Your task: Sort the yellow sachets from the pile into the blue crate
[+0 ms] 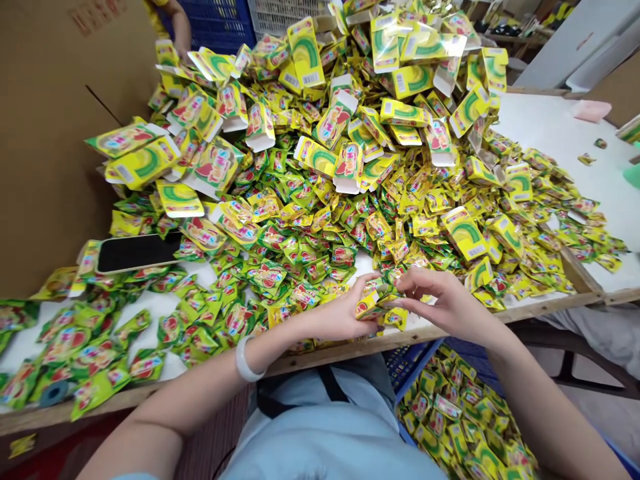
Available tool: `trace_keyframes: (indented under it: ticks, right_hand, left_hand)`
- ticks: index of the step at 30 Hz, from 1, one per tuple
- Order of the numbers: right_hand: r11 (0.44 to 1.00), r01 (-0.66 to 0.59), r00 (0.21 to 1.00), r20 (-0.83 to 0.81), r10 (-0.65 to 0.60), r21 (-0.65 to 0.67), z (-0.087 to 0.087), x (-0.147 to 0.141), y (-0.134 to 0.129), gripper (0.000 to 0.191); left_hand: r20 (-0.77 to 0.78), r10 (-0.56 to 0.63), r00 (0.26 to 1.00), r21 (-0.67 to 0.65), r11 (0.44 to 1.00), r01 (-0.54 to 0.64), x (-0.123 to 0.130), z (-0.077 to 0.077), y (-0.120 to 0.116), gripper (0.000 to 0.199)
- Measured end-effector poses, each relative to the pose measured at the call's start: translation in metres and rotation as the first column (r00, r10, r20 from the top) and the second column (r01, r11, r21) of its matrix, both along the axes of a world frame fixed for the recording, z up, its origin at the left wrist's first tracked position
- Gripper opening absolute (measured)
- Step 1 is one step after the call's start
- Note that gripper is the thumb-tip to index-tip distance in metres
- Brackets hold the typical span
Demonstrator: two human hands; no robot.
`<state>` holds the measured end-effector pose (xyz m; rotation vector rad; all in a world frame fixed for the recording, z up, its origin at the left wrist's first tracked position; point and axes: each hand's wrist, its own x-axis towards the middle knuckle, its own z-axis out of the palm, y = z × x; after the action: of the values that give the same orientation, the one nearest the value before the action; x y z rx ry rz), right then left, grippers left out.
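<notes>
Near the table's front edge, my left hand [345, 312] is closed around a few small candy packets [369, 304], yellow and green with red print. My right hand [445, 301] meets it from the right. Its thumb and fingers are bent together at the end of these packets, and what lies between the fingertips is partly hidden. Just beyond both hands rises a large heap of wrapped candy packets [300, 250]. Flattened or open yellow candy boxes [320, 157] lie over the top of the heap.
A black phone [139, 253] lies on packets at left, beside a big cardboard carton [50, 153]. A wooden rim [320, 352] edges the table. Below right stands a blue crate [413, 363] full of packets. Another person's arm [179, 27] shows at the back left.
</notes>
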<state>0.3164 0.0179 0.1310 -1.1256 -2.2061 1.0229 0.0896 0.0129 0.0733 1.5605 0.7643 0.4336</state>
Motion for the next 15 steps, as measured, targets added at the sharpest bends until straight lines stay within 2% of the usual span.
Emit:
trace_keyframes:
  ticks: [4,8,12,15]
  right_hand:
    - [0.994,-0.077,0.997,0.003,0.077,0.081,-0.006,-0.005,0.0,0.016]
    - [0.985,-0.074,0.994,0.096,0.06,0.154,-0.01,-0.011,-0.007,0.022]
    - [0.992,-0.067,0.983,0.175,0.048,0.106,-0.018,0.0,-0.017,0.029]
    - [0.995,0.016,0.984,0.173,-0.033,0.094,-0.034,0.005,-0.033,0.026]
  left_hand:
    - [0.013,-0.002,1.0,0.007,1.0,0.002,0.0,0.002,-0.002,0.087]
    - [0.033,0.021,0.999,0.026,0.999,-0.022,0.0,0.002,-0.002,0.089]
    - [0.002,0.045,0.999,0.001,0.999,-0.045,-0.001,-0.001,-0.002,0.091]
    - [-0.04,0.018,0.999,-0.024,1.0,-0.019,0.0,-0.002,-0.01,0.094]
